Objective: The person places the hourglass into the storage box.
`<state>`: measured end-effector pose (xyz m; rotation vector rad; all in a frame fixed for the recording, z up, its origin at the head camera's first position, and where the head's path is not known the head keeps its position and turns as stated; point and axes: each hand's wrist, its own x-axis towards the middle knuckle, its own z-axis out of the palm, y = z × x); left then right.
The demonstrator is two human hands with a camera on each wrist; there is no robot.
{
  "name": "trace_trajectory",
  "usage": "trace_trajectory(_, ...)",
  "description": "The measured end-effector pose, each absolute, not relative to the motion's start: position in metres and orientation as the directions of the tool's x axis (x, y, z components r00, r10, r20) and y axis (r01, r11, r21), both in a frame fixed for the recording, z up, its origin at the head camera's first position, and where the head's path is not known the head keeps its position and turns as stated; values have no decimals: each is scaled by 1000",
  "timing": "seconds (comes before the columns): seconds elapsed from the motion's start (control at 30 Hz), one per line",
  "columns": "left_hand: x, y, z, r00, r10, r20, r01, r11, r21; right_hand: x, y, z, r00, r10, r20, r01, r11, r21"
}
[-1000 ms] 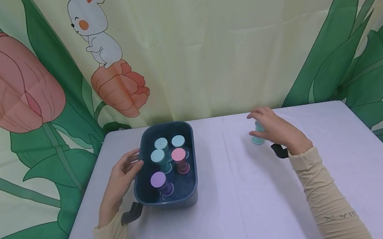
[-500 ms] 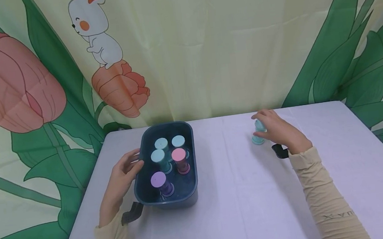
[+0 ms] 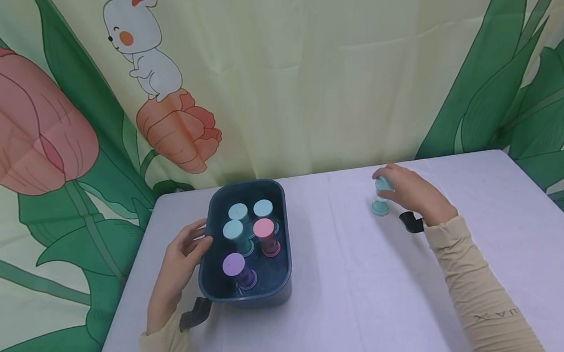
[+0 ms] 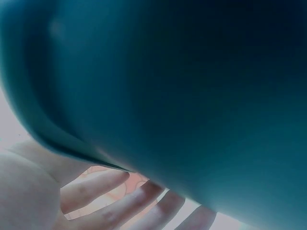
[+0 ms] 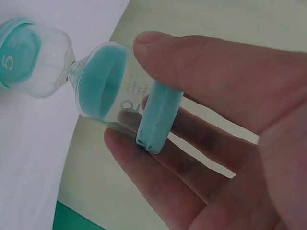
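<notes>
In the head view a teal hourglass (image 3: 379, 207) stands on the right of the table. Thumb and fingers of my right hand (image 3: 413, 193) pinch its upper end. The right wrist view shows the hourglass (image 5: 103, 79) close up, clear with teal caps, a "5" on the lower one and teal sand in both bulbs. My left hand (image 3: 180, 265) rests against the left wall of a dark blue bin (image 3: 278, 296), fingers fairly straight along its outside. Inside the bin stand several hourglasses: a purple one (image 3: 237, 270), a pink one (image 3: 267, 237) and teal ones (image 3: 237, 236).
A white cloth covers the table (image 3: 343, 283). Behind its far edge hangs a printed curtain (image 3: 303, 83) with a rabbit, a carrot and leaves. A black strap piece (image 3: 411, 222) juts out below my right wrist, another (image 3: 195, 313) by the left.
My right hand has shifted slightly right and down, and its fingers have drawn in around the hourglass's top. The left hand and bin have stayed put.
</notes>
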<state>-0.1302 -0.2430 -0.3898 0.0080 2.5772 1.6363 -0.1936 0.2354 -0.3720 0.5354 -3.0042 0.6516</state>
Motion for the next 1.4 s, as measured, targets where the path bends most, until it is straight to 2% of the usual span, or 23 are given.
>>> trace_trajectory(0.6, -132, -244, -392, -996, 53, -75, -44, 439, 897, -184, 224, -349, -918, -349, 188, -396, 827, -398)
trace_trajectory(1.1, -132, -244, -393, -996, 54, -67, -37, 435, 900, -164, 204, -323, -879, -347, 328, -461, 795, -394)
trace_trajectory(1.4, -131, -245, -391, -995, 53, -79, -48, 441, 896, -157, 190, -315, -864, -359, 354, -488, 772, -408)
